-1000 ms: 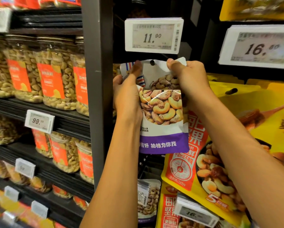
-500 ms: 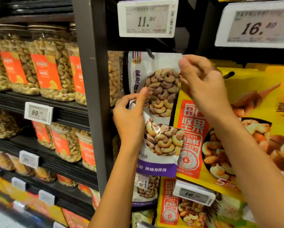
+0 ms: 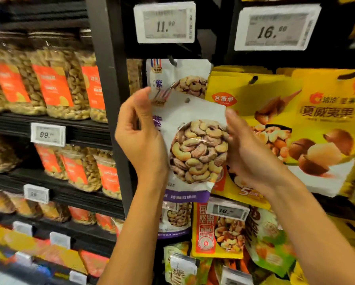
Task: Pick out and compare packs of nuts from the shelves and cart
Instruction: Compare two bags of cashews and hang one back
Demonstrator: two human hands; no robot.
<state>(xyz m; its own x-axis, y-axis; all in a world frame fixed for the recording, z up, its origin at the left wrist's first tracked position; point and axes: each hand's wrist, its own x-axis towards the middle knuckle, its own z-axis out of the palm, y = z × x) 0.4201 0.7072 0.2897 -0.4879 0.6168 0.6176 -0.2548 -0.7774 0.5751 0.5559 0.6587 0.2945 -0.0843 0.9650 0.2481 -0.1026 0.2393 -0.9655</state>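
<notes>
I hold a white and purple cashew pack (image 3: 195,149) in front of the hanging display, clear of its hook. My left hand (image 3: 141,136) grips its left edge near the top. My right hand (image 3: 248,153) holds its right edge, fingers curled behind. Another pack of the same kind (image 3: 178,77) still hangs on the hook behind it, under the 11.90 price tag (image 3: 165,22). Yellow mixed-nut packs (image 3: 263,112) hang just to the right.
Shelves on the left carry clear jars of cashews (image 3: 59,87) with orange labels and a 99 price tag (image 3: 48,134). A dark upright post (image 3: 108,79) divides shelves from hooks. More nut packs (image 3: 217,229) hang below, with a 16.80 tag (image 3: 275,27) above right.
The front cashew pack has come off the hook and moved down and toward me. My right hand dropped from the pack's top to its right edge; my left hand shifted onto its left edge.
</notes>
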